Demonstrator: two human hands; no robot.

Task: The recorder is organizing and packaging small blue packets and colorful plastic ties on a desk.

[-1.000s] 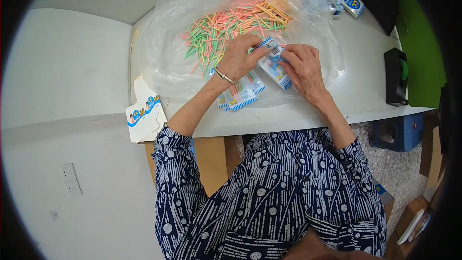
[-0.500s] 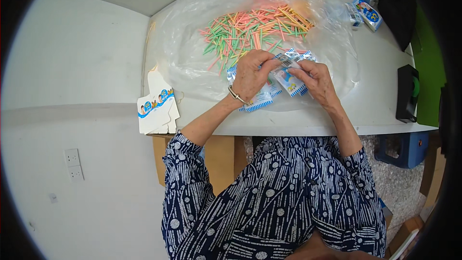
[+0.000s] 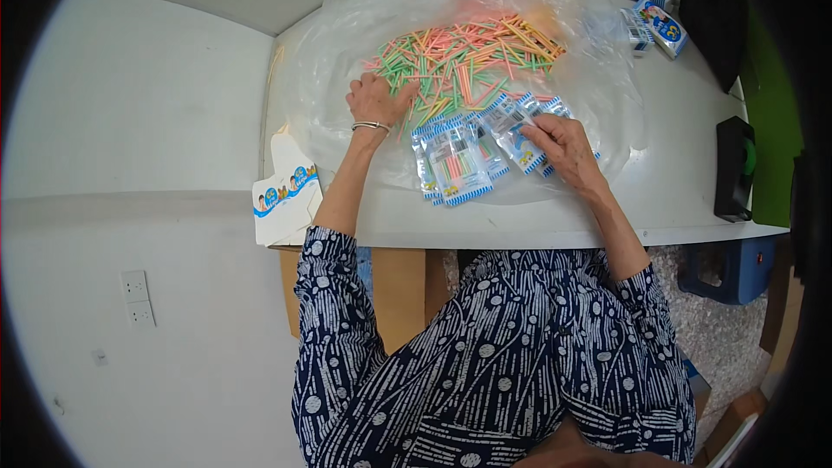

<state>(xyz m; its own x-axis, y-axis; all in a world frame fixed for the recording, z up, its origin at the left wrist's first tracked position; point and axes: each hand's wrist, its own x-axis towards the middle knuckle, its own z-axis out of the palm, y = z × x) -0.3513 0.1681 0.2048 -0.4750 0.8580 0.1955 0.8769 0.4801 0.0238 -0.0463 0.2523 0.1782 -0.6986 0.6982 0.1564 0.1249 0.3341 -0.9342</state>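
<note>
Slim pastel sticks [image 3: 468, 56] lie heaped on crinkled clear plastic [image 3: 325, 69], with flat, glossy, stripe-edged packets [image 3: 458, 165] at their six o'clock. At their eight, the left hand [image 3: 376, 102] spreads half-open at the heap's edge; toward five, the right hand [image 3: 565, 147] pinches one packet [image 3: 513, 127].

Glossy, clear plastic packets [image 3: 457, 163]

Work area: packing workroom, indicated by loose pastel sticks [image 3: 464, 52], filled sachets [image 3: 455, 160] and carton blanks [image 3: 284, 217] on a white counter [image 3: 485, 227].
</note>
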